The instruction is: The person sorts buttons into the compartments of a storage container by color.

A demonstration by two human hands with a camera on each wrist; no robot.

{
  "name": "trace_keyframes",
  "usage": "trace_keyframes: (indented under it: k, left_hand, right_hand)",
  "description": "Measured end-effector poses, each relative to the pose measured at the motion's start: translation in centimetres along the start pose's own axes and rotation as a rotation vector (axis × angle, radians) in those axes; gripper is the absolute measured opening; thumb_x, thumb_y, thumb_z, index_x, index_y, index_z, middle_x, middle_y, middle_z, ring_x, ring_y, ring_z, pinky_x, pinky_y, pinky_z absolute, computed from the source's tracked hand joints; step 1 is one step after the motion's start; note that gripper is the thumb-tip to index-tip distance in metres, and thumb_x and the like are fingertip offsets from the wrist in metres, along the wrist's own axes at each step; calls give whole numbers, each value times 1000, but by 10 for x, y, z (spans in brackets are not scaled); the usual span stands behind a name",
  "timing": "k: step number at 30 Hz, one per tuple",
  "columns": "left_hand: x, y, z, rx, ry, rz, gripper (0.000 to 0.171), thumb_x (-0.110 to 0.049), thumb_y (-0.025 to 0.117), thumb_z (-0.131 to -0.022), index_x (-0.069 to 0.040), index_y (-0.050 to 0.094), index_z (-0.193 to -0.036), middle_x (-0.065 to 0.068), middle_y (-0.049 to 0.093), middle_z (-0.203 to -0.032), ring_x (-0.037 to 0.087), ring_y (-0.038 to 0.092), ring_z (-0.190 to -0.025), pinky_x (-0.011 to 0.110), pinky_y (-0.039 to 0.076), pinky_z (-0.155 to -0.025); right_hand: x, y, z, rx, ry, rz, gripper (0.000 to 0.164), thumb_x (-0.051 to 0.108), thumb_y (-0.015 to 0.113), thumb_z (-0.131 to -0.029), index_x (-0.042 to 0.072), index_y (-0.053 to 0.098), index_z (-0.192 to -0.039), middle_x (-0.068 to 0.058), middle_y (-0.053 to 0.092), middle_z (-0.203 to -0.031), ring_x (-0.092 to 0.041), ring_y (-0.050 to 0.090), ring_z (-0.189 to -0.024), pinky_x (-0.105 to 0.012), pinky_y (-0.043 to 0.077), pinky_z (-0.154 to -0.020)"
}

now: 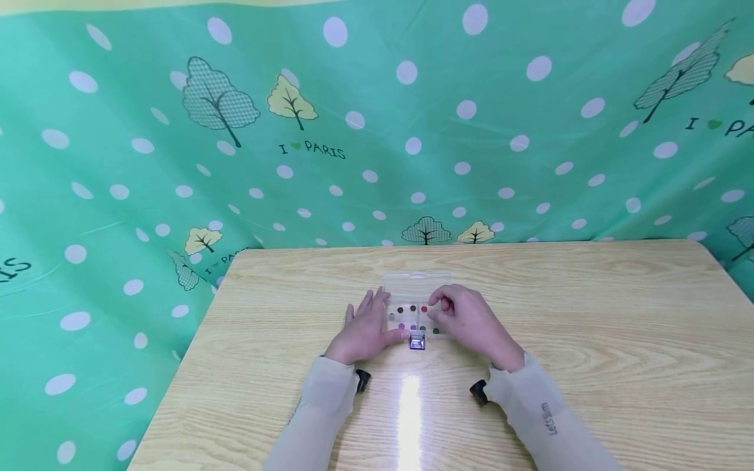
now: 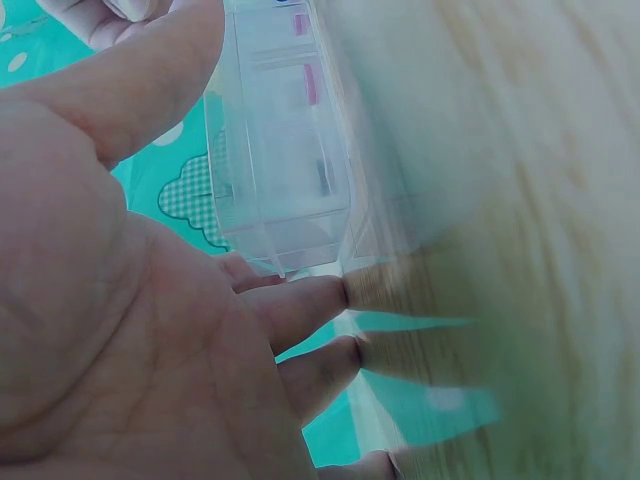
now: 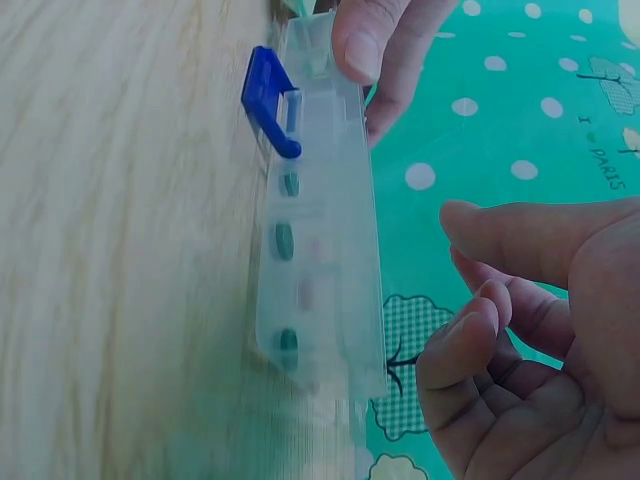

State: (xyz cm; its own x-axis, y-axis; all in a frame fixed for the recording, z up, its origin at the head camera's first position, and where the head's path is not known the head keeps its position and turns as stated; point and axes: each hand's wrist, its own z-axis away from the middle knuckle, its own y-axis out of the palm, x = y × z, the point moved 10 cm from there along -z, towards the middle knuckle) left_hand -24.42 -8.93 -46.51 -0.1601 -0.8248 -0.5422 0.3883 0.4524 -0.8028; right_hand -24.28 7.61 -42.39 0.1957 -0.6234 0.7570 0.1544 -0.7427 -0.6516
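Note:
A clear plastic compartment box (image 1: 406,316) sits on the table with its transparent lid (image 1: 418,284) folded back. Small round coloured pieces lie in its compartments, among them a red piece (image 1: 424,309), purple ones and green ones (image 3: 285,241). At the front hangs a blue latch (image 3: 262,100). My left hand (image 1: 368,330) rests at the box's left side, fingers extended and spread, thumb (image 2: 150,85) reaching along the front. My right hand (image 1: 468,320) hovers over the right part, other fingers curled, thumb and index finger apart near the red piece; nothing shows between them.
The box stands on a light wood-grain table (image 1: 589,307). Behind it hangs a green dotted cloth (image 1: 377,150) with printed trees. Black wrist cameras (image 1: 480,392) sit under both sleeves. A bright reflection lies on the tabletop in front of the box.

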Motion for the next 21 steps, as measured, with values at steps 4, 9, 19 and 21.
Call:
trace_keyframes:
  k: [4,9,19,21]
  left_hand:
    - [0,0,0,3,-3,4,95,-49,70,-90,-3,23,-158,14,12,-167,32,5,-154,62,-2,-119]
    - [0,0,0,7,-7,-3,95,-49,70,-91,-4,21,-159,13,11,-167,31,4,-154,61,-3,-119]
    - [0,1,1,7,-3,11,96,-46,71,-91,-3,20,-159,14,10,-167,32,2,-154,61,-5,-119]
    - [0,1,0,8,-4,6,96,-47,71,-91,-4,20,-159,13,10,-167,31,2,-154,61,-5,-119]
  right_hand:
    - [-3,-7,2,-17,-1,10,6,11,73,-91,10,70,-96,1,55,-78,-15,47,-67,-30,43,-62]
    - [-9,-15,5,-39,9,12,6,12,73,-92,10,70,-96,0,55,-78,-16,48,-68,-31,43,-64]
    - [-25,-32,11,-89,24,14,5,11,73,-92,8,70,-95,-1,53,-77,-17,46,-67,-29,40,-60]
    - [-28,-35,13,-94,29,11,5,11,72,-92,8,70,-96,-2,54,-77,-17,46,-66,-28,40,-60]
